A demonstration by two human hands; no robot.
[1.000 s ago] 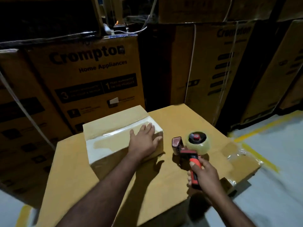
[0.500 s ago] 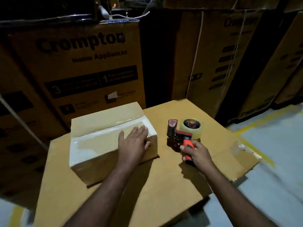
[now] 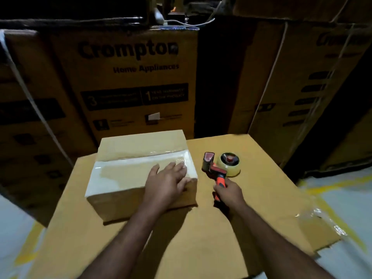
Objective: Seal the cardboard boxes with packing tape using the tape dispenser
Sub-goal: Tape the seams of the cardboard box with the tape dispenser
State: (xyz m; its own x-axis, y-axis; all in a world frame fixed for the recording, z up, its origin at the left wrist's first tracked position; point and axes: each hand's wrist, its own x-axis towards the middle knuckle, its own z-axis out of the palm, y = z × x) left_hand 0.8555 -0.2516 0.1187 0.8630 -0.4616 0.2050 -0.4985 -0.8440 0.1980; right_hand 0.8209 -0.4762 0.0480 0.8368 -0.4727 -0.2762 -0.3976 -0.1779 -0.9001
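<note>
Cardboard box (image 3: 120, 178) lies under left grip (image 3: 167, 182) — right grip (image 3: 229, 193) holds dispenser (image 3: 219, 168).

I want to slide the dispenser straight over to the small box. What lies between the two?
Nothing in the way: in the head view, only a narrow bare strip of the large cardboard surface separates the small box from the tape dispenser.

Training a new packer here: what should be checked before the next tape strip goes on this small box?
1. Left hand flat on the small box, steadying it: ok.
2. Right hand grips the tape dispenser handle: ok.
3. Tape roll loaded: ok.
4. Dispenser against the box: not ok, it sits beside it on the cardboard sheet, apart.
5. Tape strip along the top seam: ok.
6. Free tape end ready: cannot tell.
</note>
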